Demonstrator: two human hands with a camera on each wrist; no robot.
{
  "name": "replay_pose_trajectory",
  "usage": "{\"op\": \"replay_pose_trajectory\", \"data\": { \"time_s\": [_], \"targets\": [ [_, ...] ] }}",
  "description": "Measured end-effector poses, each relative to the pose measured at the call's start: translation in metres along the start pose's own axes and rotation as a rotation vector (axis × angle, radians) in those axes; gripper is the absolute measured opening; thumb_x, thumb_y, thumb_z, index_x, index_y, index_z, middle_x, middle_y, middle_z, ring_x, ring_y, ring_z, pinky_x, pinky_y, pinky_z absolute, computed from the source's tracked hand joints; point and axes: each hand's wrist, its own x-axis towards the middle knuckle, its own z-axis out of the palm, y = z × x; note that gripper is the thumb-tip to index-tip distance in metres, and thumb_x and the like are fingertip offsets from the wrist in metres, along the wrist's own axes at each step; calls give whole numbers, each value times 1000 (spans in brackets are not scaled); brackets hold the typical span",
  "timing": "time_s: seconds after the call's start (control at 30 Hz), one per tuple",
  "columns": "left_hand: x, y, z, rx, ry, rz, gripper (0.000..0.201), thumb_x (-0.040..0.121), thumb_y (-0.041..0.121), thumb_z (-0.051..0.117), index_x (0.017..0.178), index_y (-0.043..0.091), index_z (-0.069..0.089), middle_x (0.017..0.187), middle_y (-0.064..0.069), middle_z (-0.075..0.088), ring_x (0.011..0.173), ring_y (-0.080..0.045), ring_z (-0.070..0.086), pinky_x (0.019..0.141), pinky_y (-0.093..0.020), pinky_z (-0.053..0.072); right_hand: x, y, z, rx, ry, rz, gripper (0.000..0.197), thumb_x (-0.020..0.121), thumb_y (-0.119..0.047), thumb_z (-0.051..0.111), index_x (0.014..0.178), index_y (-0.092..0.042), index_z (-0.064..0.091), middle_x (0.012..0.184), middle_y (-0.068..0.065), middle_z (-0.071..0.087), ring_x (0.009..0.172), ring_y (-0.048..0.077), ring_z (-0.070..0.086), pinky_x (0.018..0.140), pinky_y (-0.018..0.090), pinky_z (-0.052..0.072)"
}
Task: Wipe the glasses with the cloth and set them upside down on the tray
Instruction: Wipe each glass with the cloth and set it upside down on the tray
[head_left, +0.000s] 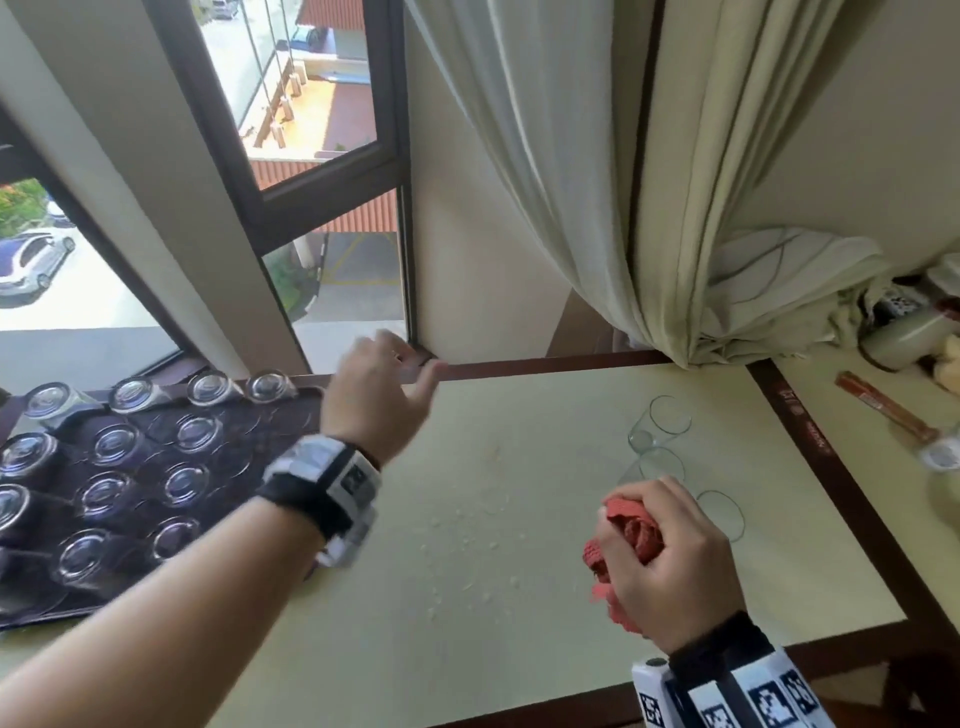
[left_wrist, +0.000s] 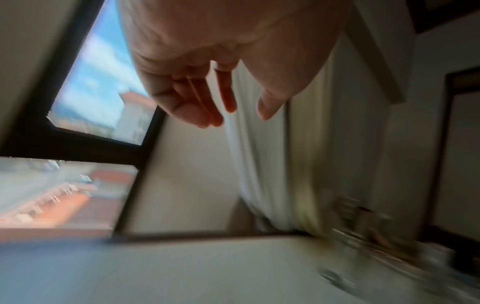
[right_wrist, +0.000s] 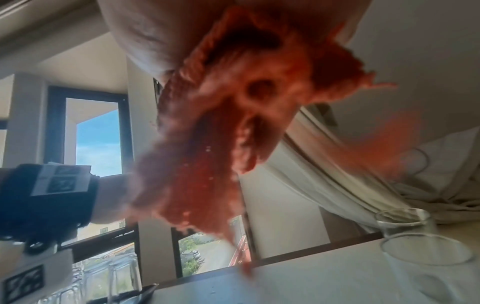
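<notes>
Three upright glasses (head_left: 658, 427) near bench (head_left: 467, 571) right edge; nearest one partly hidden behind right hand (head_left: 670, 561), clear walls hard to trace. Left-wrist view smeared by blur. Cloth (head_left: 631, 540), red, bunched in right hand, fingers curled round it, held above bench. Left hand (head_left: 382, 395) raised near bench far edge, fingers (left_wrist: 197, 98) loosely extended, holding nothing. Tray (head_left: 270, 415) at bench left edge, cut off by frame, carrying rows of inverted glasses (head_left: 106, 493).

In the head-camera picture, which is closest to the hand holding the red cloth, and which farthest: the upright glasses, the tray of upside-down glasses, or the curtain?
From the right hand, gripping the red cloth:
1. Upright glasses, just beyond its fingers.
2. Curtain, behind them at the table's back edge.
3. Tray, far left; close to the curtain's rank.
</notes>
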Motion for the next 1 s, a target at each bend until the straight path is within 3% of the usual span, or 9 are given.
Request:
{"op": "replay_pose_trajectory", "data": {
  "time_s": [0.07,0.13,0.23,0.37,0.47,0.6,0.73,0.87,1.0],
  "targets": [
    [-29,34,40,-127,-181,31,32,96,48,72,111,23,60,96,3,64,90,-20,62,81,-36,51,1,16,-14,-23,12,6,23,86,-41,56,89,-21,68,82,-11,61,68,9,61,62,16,48],
    [-51,65,82,-143,-402,87,31,97,47,70,118,28,57,98,8,64,92,-18,64,82,-36,53,2,34,-28,-39,14,29,26,87,-43,54,90,-21,68,82,-10,62,68,11,62,63,15,46],
    [-68,109,137,-85,-602,187,49,96,50,73,135,30,51,119,5,65,107,-17,62,93,-38,56,2,61,-50,-49,37,57,31,89,-47,53,91,-20,67,81,-11,62,69,10,62,64,11,43],
    [-75,153,193,5,-724,211,83,87,53,82,153,30,37,142,-3,55,130,-26,53,105,-43,51,-1,92,-73,-69,43,108,38,90,-52,51,93,-18,67,82,-9,63,71,11,63,65,11,43],
    [-79,169,224,65,-741,174,97,84,51,85,159,26,29,148,-9,49,135,-31,50,110,-46,49,-6,112,-85,-73,16,170,32,90,-51,56,94,-21,66,84,-13,63,75,7,63,67,11,43],
    [-84,178,250,95,-727,94,98,83,54,85,158,26,29,145,-11,52,128,-34,59,105,-48,54,-13,131,-95,-25,-43,280,12,90,-36,72,94,-27,67,85,-19,65,84,-3,63,69,10,43],
    [-86,182,262,115,-688,56,85,85,53,84,151,30,36,138,-11,53,117,-35,66,98,-48,58,-19,140,-102,-10,-56,321,13,89,-41,68,94,-29,67,86,-19,67,86,-3,65,69,11,47],
    [-88,180,262,95,-631,24,79,87,51,83,146,22,40,139,-10,56,121,-32,63,102,-47,56,-21,141,-105,19,-77,368,16,90,-45,67,94,-30,68,86,-18,69,83,-3,65,68,11,49],
    [-94,176,235,-5,-512,-68,75,84,57,83,137,17,46,138,-8,62,119,-30,64,97,-40,54,-12,134,-107,224,-177,576,25,93,-49,69,89,-24,69,82,-7,73,80,3,69,70,23,51]
  ]
}}
